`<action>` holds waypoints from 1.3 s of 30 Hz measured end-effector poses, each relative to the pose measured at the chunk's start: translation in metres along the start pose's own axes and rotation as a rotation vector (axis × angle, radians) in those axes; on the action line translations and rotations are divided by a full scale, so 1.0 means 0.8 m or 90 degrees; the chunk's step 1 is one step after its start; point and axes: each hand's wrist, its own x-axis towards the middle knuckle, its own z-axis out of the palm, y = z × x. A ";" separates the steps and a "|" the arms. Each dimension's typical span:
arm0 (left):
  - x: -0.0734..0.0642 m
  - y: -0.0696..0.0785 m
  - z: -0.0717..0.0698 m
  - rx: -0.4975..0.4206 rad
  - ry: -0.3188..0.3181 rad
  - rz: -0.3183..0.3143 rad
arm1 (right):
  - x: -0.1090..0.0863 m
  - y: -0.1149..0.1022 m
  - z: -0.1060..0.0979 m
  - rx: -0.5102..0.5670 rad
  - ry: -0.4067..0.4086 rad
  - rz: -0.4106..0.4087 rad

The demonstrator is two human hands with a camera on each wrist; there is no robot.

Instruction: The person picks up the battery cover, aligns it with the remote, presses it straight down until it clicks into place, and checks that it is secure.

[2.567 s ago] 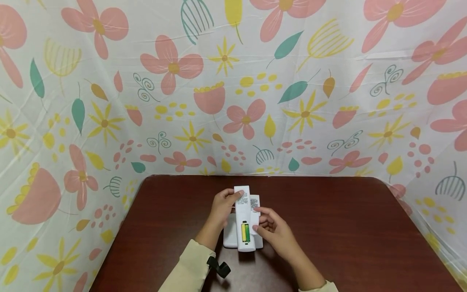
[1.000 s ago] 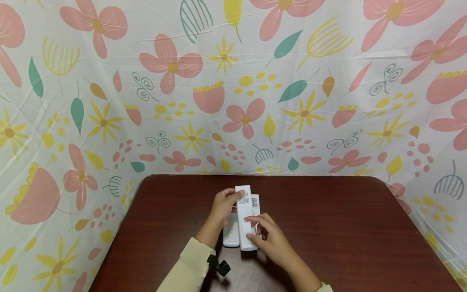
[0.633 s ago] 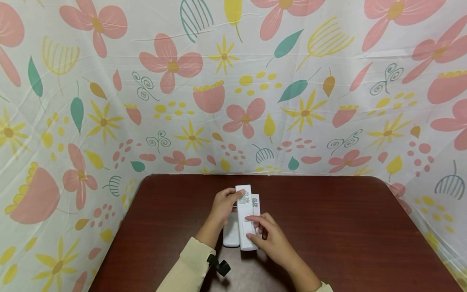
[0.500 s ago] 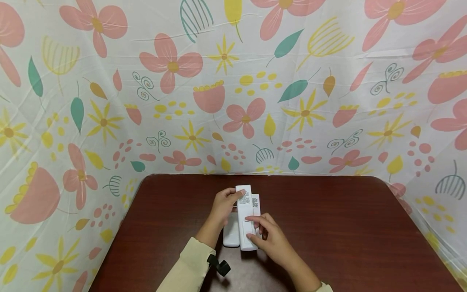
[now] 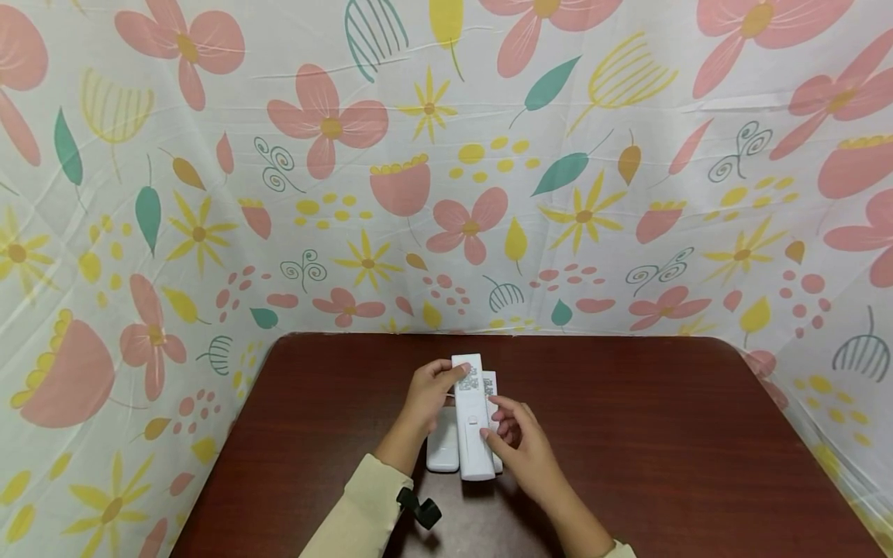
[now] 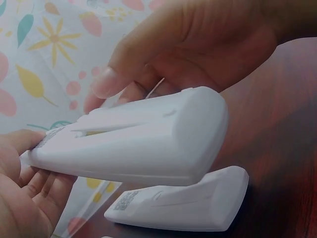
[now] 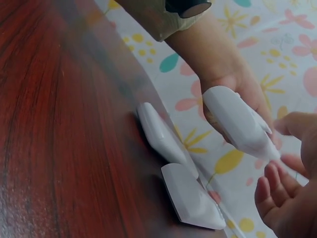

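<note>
A white remote control (image 5: 469, 404) is held back side up in my left hand (image 5: 425, 394), the thumb lying across its printed label near the far end. Its battery cover (image 6: 131, 111) sits over the battery opening, slightly raised along one edge in the left wrist view. Through that narrow slit a bit of yellow battery (image 6: 94, 132) shows. My right hand (image 5: 528, 446) is at the remote's right edge, thumb and index finger spread apart. In the right wrist view its fingertips (image 7: 270, 171) are close by the remote's far end and pinch nothing.
Below the held remote, two more white remotes lie on the dark red-brown table (image 5: 649, 442): one on the left (image 5: 443, 451), one on the right (image 5: 491, 385) with a printed label. A black wrist mount (image 5: 418, 508) is on my left sleeve. Flowered cloth (image 5: 446, 256) surrounds the table.
Earlier the batteries lay exposed while my right hand held the cover beside them. The cover then went onto the opening, and my right fingers have since drawn back to the right edge.
</note>
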 end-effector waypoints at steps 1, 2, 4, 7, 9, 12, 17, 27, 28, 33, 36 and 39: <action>0.000 0.000 0.000 0.001 0.000 0.000 | 0.001 0.000 0.000 0.007 0.005 0.016; 0.000 0.000 0.001 0.004 0.000 0.000 | 0.001 -0.001 0.001 0.017 0.008 0.032; 0.000 0.000 0.001 0.009 -0.002 -0.001 | 0.001 -0.002 0.002 0.040 0.003 0.069; -0.001 0.001 0.002 0.019 -0.004 -0.005 | 0.002 -0.005 0.004 0.064 -0.013 0.126; -0.001 0.002 0.002 0.020 -0.007 -0.009 | 0.002 -0.007 0.005 0.075 -0.026 0.160; -0.001 0.003 0.002 0.019 -0.011 -0.015 | 0.001 -0.009 0.008 0.089 -0.038 0.195; -0.003 0.004 0.003 0.020 -0.012 -0.009 | 0.000 -0.011 0.012 0.140 -0.062 0.222; -0.005 0.005 0.002 0.011 -0.018 0.003 | 0.002 -0.010 0.014 0.226 -0.128 0.240; -0.005 0.005 0.002 0.013 -0.018 0.004 | 0.002 -0.009 0.014 0.229 -0.130 0.242; -0.005 0.004 0.002 0.018 -0.022 0.009 | 0.002 -0.008 0.015 0.243 -0.135 0.257; -0.006 0.005 0.001 0.017 -0.027 0.007 | 0.002 -0.007 0.016 0.243 -0.132 0.264; -0.007 0.006 0.002 0.013 -0.030 0.001 | 0.003 -0.007 0.016 0.243 -0.128 0.266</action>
